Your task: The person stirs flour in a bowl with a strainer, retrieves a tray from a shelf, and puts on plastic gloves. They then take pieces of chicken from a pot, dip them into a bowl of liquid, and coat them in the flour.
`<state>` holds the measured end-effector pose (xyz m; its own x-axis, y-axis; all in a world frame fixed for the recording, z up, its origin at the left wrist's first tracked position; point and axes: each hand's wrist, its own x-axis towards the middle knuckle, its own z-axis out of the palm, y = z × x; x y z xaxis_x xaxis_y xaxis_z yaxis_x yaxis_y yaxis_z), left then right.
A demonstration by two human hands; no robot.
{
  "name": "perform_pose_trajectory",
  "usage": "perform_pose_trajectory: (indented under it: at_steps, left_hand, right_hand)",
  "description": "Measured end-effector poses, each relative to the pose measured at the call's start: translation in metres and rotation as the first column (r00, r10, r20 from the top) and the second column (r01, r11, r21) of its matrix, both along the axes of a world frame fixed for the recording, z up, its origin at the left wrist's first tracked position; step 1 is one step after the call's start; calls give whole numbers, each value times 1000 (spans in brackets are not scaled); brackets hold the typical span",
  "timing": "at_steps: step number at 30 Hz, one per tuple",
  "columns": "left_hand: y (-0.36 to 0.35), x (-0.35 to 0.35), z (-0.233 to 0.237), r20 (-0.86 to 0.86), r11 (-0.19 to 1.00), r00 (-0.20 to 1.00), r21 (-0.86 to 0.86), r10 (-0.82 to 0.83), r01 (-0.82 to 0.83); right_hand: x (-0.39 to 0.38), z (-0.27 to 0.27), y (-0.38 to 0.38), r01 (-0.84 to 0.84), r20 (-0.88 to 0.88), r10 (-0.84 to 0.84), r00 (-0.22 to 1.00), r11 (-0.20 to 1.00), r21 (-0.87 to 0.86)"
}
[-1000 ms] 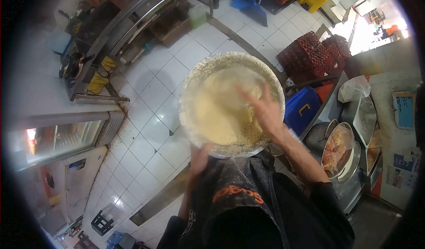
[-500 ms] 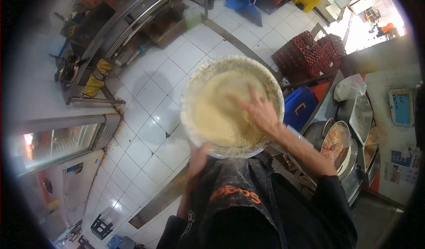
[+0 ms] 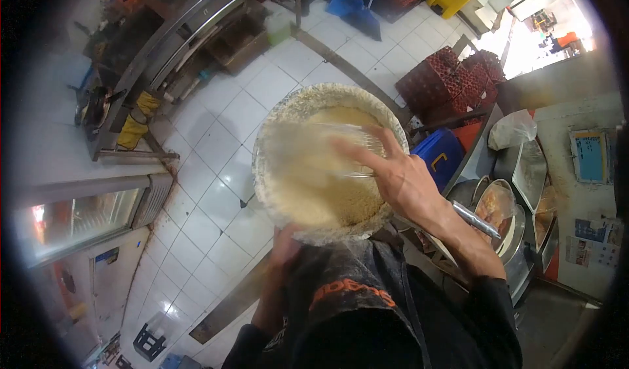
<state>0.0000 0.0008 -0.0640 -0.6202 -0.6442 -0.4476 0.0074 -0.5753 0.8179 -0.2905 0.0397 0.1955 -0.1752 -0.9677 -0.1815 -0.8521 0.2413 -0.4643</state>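
Observation:
A large round metal bowl (image 3: pixel 275 110), its inner wall coated with pale crumbs, is directly in front of my apron. Pale yellow batter (image 3: pixel 321 195) covers its bottom, blurred on the left side. My right hand (image 3: pixel 409 179) is over the bowl's right side, closed around a large wire whisk (image 3: pixel 477 219). The whisk's metal handle sticks out behind my wrist, and its wires reach into the bowl, smeared by motion. My left hand (image 3: pixel 285 243) is at the bowl's near left rim, fingers closed on it and partly hidden.
At the right, a counter carries a pot of food (image 3: pixel 495 208) and metal trays (image 3: pixel 529 172). A blue container (image 3: pixel 439 156) and red crates (image 3: pixel 445 84) stand beyond the bowl. A glass-door fridge (image 3: pixel 92 215) is on the left. White tiles (image 3: pixel 209 153) cover the floor.
My right hand has moved slightly right and nearer, and its wrist has turned so the whisk's handle shows more. The bowl sits a little further left, and the view has shifted slightly.

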Motion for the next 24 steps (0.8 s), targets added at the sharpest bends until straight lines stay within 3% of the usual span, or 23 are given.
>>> perform_pose_trajectory:
  at_steps: [2,3,6,7,8,10,12,13,14,16,17,19,24]
  left_hand:
    - [-5,-13,1,-110,910,990,414,90,-36]
    - [-2,-13,-6,-107,905,989,422,98,-44]
    - [4,-28,-39,-102,976,978,109,-180,191]
    - [7,-52,47,-28,972,989,190,146,-138]
    - [11,-32,12,-61,993,997,-108,44,-51]
    - [-5,-40,63,-100,941,994,337,52,-15]
    - [-2,-27,4,21,953,956,87,-293,290]
    - [5,-41,21,-17,989,991,54,-136,136]
    - [11,-51,42,102,993,995,120,8,-21]
    - [7,-54,54,23,984,999,177,25,-28]
    - [7,-54,59,27,983,999,183,24,-29]
    - [6,-51,75,94,936,995,349,12,-44]
    - [10,-33,41,129,970,991,237,26,-56]
  right_hand:
    - [-2,6,3,-8,-26,4,1000,986,-167]
    - [-4,7,0,29,-10,-30,1000,995,-94]
    - [-11,22,2,56,-64,-57,996,998,-14]
    - [-16,23,3,49,-80,-52,995,998,-34]
    - [-18,20,11,52,-22,-54,998,995,-84]
    - [-21,12,23,59,46,-54,997,993,-101]
    - [-17,5,31,102,-18,-101,995,992,71]
    - [-11,0,37,24,-62,-23,998,1000,17]
    - [-1,6,43,24,43,-29,999,991,129]
    - [15,-11,60,-92,21,90,996,966,243]
    - [16,-19,61,-93,25,89,996,964,249]
    - [20,-35,63,-72,31,66,997,969,237]
    - [-9,-52,35,92,-54,-89,995,995,44]
